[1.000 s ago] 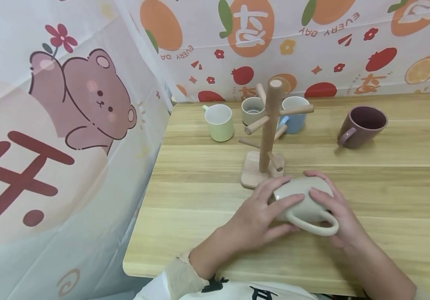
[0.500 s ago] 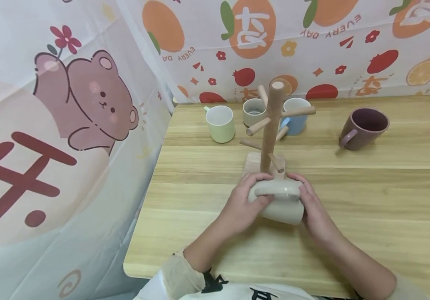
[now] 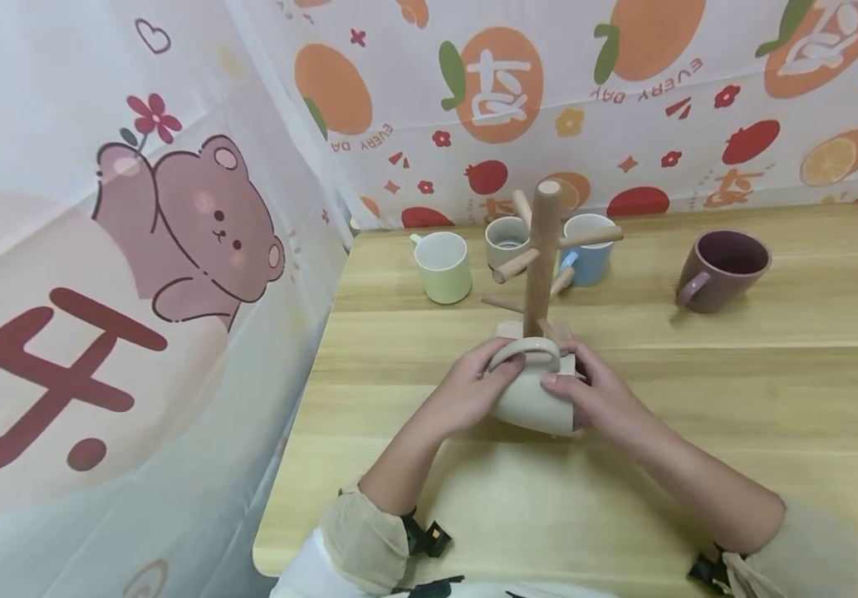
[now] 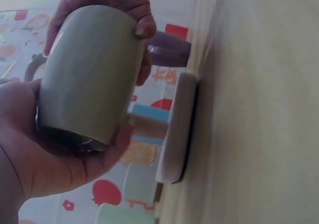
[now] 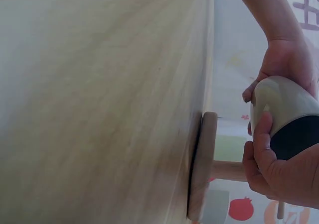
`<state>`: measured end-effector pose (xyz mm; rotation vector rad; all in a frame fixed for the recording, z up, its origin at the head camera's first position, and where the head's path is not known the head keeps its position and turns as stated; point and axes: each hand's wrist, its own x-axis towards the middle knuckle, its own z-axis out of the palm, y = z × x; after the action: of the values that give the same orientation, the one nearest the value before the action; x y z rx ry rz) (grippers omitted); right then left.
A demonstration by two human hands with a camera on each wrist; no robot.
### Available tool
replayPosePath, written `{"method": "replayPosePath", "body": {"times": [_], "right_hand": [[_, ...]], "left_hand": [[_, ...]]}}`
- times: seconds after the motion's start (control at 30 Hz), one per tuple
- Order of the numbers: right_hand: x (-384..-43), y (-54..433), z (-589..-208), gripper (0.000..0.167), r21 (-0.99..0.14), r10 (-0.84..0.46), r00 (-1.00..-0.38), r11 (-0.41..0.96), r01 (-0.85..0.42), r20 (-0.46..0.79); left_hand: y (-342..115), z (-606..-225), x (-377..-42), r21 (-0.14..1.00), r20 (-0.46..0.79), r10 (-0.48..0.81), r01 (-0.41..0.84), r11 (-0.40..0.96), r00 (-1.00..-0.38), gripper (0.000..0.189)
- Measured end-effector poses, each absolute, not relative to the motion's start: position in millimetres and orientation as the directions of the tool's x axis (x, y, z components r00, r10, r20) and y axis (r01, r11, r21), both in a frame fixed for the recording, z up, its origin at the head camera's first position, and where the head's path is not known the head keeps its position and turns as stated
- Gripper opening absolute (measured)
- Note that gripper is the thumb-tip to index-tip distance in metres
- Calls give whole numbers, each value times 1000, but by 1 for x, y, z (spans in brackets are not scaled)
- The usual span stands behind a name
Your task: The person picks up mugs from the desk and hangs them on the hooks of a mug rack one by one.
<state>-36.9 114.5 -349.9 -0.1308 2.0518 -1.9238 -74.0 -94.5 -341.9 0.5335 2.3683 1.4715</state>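
Observation:
In the head view a greyish-beige mug point(image 3: 536, 403) is held on its side in both hands, in front of the wooden mug tree point(image 3: 541, 266). Its handle arches along the upper side, towards the tree. My left hand point(image 3: 473, 382) grips the left end, thumb over the body by the handle. Around the right end curl the fingers of my right hand point(image 3: 596, 394), with the thumb pressing the body. The left wrist view shows the mug point(image 4: 94, 74) raised above the table, beside the tree's base point(image 4: 179, 129). A dark end of it faces the right wrist camera.
Behind the tree stand a light green mug point(image 3: 443, 267), a small beige cup point(image 3: 503, 249) and a blue mug point(image 3: 589, 257). A purple mug point(image 3: 723, 270) sits to the right. Bare pegs point(image 3: 593, 237) stick out from the tree, and a patterned cloth point(image 3: 585, 100) hangs behind the table.
Both hands have brought the mug leftwards to the front of the tree. It has been turned, so the handle now points up and towards the tree instead of towards the person.

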Motion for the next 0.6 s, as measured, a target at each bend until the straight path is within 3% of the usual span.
{"method": "replayPosePath", "body": {"times": [0.3, 0.6], "right_hand": [[-47, 114, -367, 54, -963, -317, -911, 24, 270, -264], [-59, 116, -366, 59, -949, -303, -900, 57, 311, -313]], "left_hand": [[-83, -340, -85, 852, -6, 506, 260, 454, -863, 40], [-64, -329, -99, 823, 145, 535, 401, 402, -832, 33]]}}
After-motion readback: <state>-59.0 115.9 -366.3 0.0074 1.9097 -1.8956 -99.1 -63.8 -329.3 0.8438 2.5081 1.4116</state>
